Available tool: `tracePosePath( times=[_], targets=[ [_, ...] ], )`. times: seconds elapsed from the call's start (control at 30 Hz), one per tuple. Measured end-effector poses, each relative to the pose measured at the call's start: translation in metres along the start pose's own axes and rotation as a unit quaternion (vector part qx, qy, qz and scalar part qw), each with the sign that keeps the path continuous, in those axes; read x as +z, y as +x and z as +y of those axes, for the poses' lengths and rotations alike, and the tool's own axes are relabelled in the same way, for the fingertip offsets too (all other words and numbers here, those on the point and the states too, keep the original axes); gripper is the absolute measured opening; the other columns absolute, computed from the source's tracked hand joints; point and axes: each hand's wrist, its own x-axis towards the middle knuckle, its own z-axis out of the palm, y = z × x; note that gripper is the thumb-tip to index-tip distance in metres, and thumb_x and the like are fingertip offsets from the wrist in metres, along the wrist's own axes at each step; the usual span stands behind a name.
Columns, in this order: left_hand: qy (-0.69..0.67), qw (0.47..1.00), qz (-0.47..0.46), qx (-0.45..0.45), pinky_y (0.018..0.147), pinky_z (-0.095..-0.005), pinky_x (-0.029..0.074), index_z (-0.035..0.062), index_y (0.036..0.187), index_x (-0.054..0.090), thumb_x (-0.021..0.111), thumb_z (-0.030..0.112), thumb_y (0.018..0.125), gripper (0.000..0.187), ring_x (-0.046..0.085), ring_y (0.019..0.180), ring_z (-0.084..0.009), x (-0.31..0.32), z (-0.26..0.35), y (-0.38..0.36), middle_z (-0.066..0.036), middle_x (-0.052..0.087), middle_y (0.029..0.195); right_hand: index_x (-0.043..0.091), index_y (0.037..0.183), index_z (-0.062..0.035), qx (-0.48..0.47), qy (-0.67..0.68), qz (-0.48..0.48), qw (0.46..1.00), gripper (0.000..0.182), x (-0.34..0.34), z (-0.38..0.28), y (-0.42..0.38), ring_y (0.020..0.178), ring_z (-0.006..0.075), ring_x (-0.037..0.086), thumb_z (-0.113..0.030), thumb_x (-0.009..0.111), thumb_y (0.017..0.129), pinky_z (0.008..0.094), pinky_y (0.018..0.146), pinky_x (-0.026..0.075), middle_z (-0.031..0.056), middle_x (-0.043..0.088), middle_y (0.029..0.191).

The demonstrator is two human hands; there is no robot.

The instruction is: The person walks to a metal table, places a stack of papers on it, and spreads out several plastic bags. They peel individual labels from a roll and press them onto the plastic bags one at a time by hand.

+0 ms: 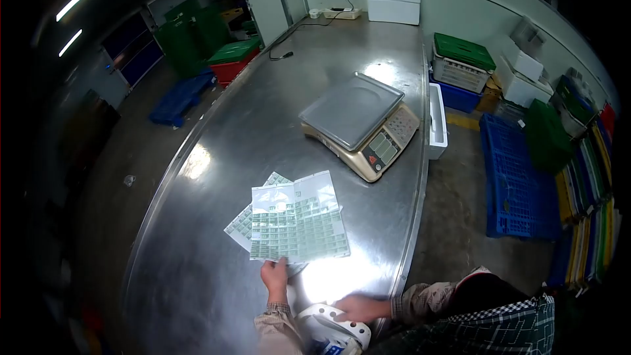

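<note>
Several sheets printed with rows of small green labels (299, 223) lie overlapping on the metal table (223, 131). My left hand (275, 277) is at the lower edge of the top sheet, its fingers closed on that edge. Close to the table's near edge, my right hand (361, 309) rests at the rim of a white basket with round holes (322, 311); its fingertips are partly hidden at the rim. Packets in white and blue show inside the basket. Beyond the sheets, to the right, stands a weighing scale (358, 121) with a flat metal pan.
A white foam box (393, 0), a socket and a black cable (281, 57) are at the table's far end. On the right floor are a blue pallet (516, 181), crates and a white foam container (437, 121). Green and red bins (233, 59) stand left.
</note>
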Motion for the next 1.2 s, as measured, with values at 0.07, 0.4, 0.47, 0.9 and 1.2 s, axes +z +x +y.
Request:
tracePosePath(
  times=[0.07, 0.4, 0.47, 0.9, 1.2],
  targets=[
    [0.037, 0.999, -0.028, 0.02, 0.078, -0.0337, 0.051, -0.0029, 0.104, 0.069, 0.074, 0.024, 0.076, 0.04, 0.068, 0.087, -0.0228, -0.004, -0.017, 0.003, -0.017, 0.072, 0.096, 0.065, 0.106, 0.0031, 0.002, -0.064, 0.0, 0.998, 0.032, -0.009, 0.014, 0.017, 0.072, 0.0185, 0.063, -0.026, 0.063, 0.091, 0.0342, 0.069, 0.051, 0.0116, 0.068, 0.085],
    [0.056, 0.996, 0.058, 0.025, 0.088, -0.0393, 0.049, -0.0014, 0.124, 0.058, 0.078, 0.031, 0.077, 0.061, 0.062, 0.104, -0.0276, -0.161, -0.025, -0.113, -0.02, 0.065, 0.114, 0.069, 0.095, 0.0013, 0.017, -0.07, 0.225, 0.972, 0.029, -0.11, -0.03, -0.01, 0.066, 0.02, 0.062, -0.026, 0.067, 0.085, 0.0356, 0.064, 0.051, 0.0119, 0.066, 0.077],
    [0.159, 0.978, 0.126, 0.043, 0.094, -0.0424, 0.047, -0.0009, 0.123, 0.058, 0.08, 0.033, 0.074, 0.063, 0.06, 0.11, -0.0333, -0.192, -0.059, -0.151, -0.023, 0.062, 0.118, 0.068, 0.101, 0.0019, 0.001, -0.129, 0.323, 0.937, 0.033, -0.121, -0.022, -0.015, 0.078, 0.0284, 0.067, -0.027, 0.064, 0.086, 0.0405, 0.071, 0.053, 0.0189, 0.068, 0.092],
    [0.348, 0.914, 0.204, -0.035, 0.107, -0.0524, 0.032, 0.0015, 0.135, 0.048, 0.08, 0.058, 0.061, 0.099, 0.043, 0.129, -0.0414, -0.212, -0.191, -0.301, -0.025, 0.049, 0.137, 0.06, 0.12, -0.003, -0.232, -0.239, 0.038, 0.942, 0.038, 0.117, -0.092, -0.035, 0.083, 0.023, 0.068, -0.025, 0.066, 0.09, 0.0351, 0.074, 0.054, 0.0128, 0.067, 0.103],
    [0.338, 0.86, 0.244, -0.294, 0.113, -0.0503, 0.025, 0.0036, 0.142, 0.038, 0.08, 0.061, 0.059, 0.11, 0.03, 0.139, -0.0344, -0.255, -0.218, -0.373, -0.019, 0.039, 0.147, 0.057, 0.124, 0.0001, -0.094, -0.284, -0.054, 0.953, 0.054, 0.189, -0.036, 0.077, 0.094, 0.0296, 0.066, -0.036, 0.068, 0.085, 0.037, 0.085, 0.052, 0.0183, 0.068, 0.104]
  ],
)
